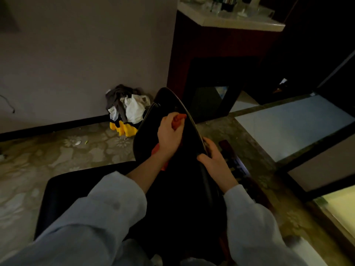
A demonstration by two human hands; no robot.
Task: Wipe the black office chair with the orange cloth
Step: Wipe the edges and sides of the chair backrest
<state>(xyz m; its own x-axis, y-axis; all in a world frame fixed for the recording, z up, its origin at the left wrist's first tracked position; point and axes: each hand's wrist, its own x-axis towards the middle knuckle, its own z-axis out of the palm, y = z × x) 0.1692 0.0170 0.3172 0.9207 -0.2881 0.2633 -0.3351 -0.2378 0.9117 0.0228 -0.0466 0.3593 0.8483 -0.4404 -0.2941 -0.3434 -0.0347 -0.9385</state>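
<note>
Pale loose sleeves (92, 217) lowest in frame. Left hand (170, 134) curls round the bunched orange cloth (178, 119), pressing it on the smooth backrest of the black office chair (143, 148), near its curved right rim. Right hand (215, 162) grips that thin rim, thumb inside. Patterned floor (57, 160) lies open leftward. Crumpled laundry heap (126, 110) sits against the wall, and a dark cabinet (211, 54) stands close behind the chair.

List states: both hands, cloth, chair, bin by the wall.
black office chair: back held at its edge
orange cloth: bunched, pressed on the chair's back
left hand: grips the cloth
right hand: grips the chair's edge
yellow bin: overfull, rubbish heaped above it
</note>
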